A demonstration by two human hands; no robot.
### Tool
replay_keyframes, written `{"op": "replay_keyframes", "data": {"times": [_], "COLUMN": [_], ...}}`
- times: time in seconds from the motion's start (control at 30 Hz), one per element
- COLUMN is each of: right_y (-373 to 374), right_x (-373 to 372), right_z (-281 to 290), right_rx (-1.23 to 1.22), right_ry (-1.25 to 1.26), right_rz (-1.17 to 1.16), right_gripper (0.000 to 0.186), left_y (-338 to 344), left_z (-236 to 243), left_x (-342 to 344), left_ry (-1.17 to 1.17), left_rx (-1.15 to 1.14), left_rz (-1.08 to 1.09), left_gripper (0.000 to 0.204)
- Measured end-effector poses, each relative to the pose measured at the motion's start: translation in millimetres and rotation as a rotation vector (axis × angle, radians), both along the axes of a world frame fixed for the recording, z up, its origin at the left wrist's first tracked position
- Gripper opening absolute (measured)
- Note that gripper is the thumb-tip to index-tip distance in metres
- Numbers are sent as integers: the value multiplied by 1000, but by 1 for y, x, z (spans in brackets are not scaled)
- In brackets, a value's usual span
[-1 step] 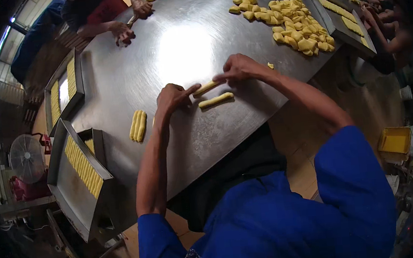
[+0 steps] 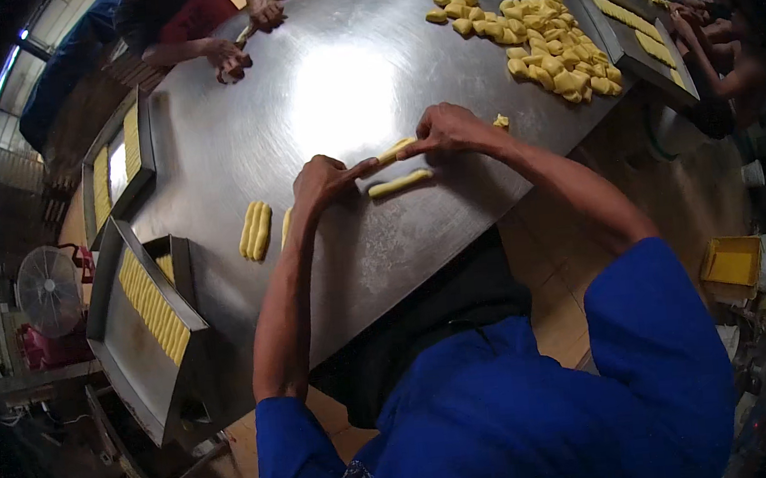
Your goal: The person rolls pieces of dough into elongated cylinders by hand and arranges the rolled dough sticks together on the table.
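A short yellow dough strip (image 2: pixel 393 153) lies on the steel table between my two hands. My left hand (image 2: pixel 323 181) has its index finger reaching to the near-left end of the strip, the other fingers curled. My right hand (image 2: pixel 446 130) bends over the far-right end, thumb and fingers against it. Just nearer to me rests a second dough strip (image 2: pixel 401 183), touched by neither hand. Part of another dough strip (image 2: pixel 286 226) peeks out beside my left forearm. Further left, several dough strips (image 2: pixel 256 231) lie side by side. My palms are hidden.
A heap of dough pieces (image 2: pixel 557 46) covers the far right of the table (image 2: pixel 212 154), with a small dough scrap (image 2: pixel 501 122) by my right wrist. Metal trays (image 2: pixel 144 369) holding dough strips stand left and right. Across the table, another person's hands (image 2: pixel 229 61) work dough.
My hands have shifted slightly, the left fingertip moving right along the dough strip and the right fingers coming a little nearer to me. The second strip lies almost where it was.
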State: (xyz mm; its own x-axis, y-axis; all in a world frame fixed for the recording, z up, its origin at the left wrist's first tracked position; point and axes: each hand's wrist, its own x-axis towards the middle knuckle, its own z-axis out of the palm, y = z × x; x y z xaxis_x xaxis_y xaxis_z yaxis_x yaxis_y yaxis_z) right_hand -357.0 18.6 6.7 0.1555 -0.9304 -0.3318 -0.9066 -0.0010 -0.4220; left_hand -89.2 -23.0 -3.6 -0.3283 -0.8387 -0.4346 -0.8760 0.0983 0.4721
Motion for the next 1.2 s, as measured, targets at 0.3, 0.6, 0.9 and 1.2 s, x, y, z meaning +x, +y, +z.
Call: {"op": "replay_keyframes", "data": {"times": [0.3, 0.6, 0.9, 1.2], "right_y": [35, -17, -32, -21], "right_x": [11, 6, 18, 5], "right_z": [-17, 6, -15, -25], "right_rx": [-158, -76, -234, -266], "right_ry": [109, -73, 80, -71], "right_rz": [-46, -138, 49, -33], "right_gripper": [74, 67, 59, 58], "left_y": [40, -5, -9, 5], "left_z": [-3, 9, -11, -22], "left_x": [-6, -15, -18, -9], "left_ry": [-87, 24, -27, -14], "left_rx": [-186, -82, -280, -390], "left_rz": [-31, 144, 18, 29], "left_gripper": [75, 67, 65, 67]}}
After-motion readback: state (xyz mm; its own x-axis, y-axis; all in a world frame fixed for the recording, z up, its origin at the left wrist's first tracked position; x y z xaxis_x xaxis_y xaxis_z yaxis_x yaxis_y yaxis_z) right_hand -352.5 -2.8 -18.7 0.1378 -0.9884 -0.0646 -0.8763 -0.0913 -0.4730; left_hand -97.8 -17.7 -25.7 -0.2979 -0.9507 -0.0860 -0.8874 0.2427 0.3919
